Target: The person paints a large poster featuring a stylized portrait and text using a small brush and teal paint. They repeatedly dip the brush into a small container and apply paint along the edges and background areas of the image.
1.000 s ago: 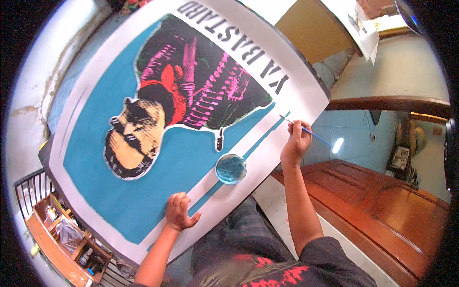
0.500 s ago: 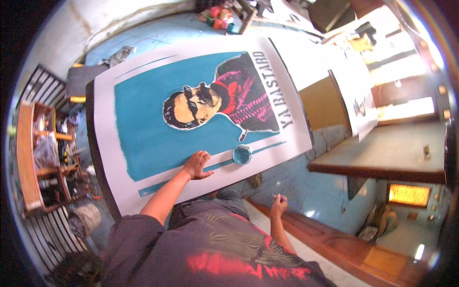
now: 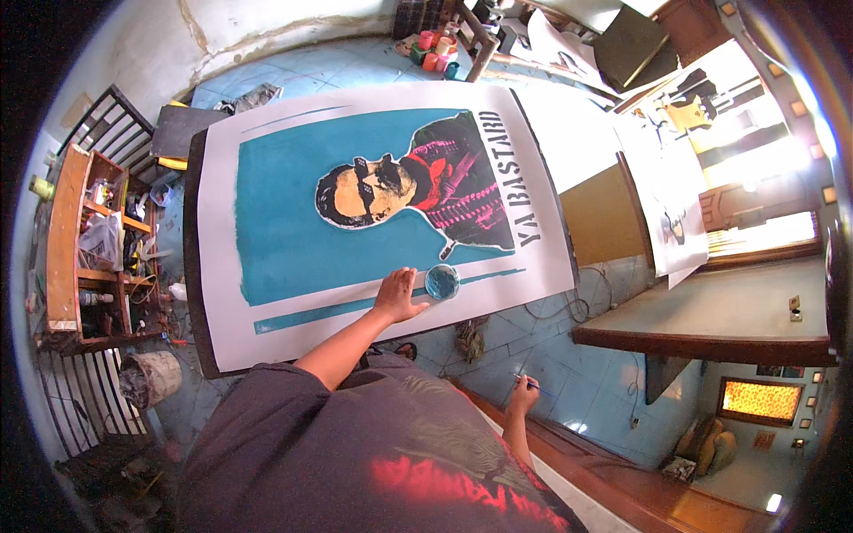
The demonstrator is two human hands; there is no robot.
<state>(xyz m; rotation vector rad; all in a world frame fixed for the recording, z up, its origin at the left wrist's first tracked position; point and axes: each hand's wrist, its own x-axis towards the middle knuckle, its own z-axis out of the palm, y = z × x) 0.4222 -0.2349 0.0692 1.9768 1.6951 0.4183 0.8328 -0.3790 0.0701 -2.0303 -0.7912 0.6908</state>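
Note:
A large poster [image 3: 293, 200] lies on a dark board, showing a portrait in sunglasses and a red scarf on a teal painted ground, with dark lettering along its right side. My left hand [image 3: 400, 297] rests on the poster's near margin, fingers stretched out over the teal stripe. Right beside its fingertips stands a round clear cup [image 3: 442, 282] with teal paint in it; whether they touch I cannot tell. Off the board's near right side, my right hand [image 3: 522, 396] is closed around a thin paintbrush [image 3: 544, 390] with a blue handle.
On the left stands a wooden shelf [image 3: 64, 253] crammed with odds and ends, beside a stained bucket [image 3: 151, 377]. Several paint pots [image 3: 435, 60] sit on the blue tiled floor [image 3: 329, 67] at the back. A brown-edged partition [image 3: 711, 306] rises at the right.
My left hand has slid right along the margin, close to the paint cup. My right hand still grips the brush, now slightly lower in view. The whole view has shifted a little.

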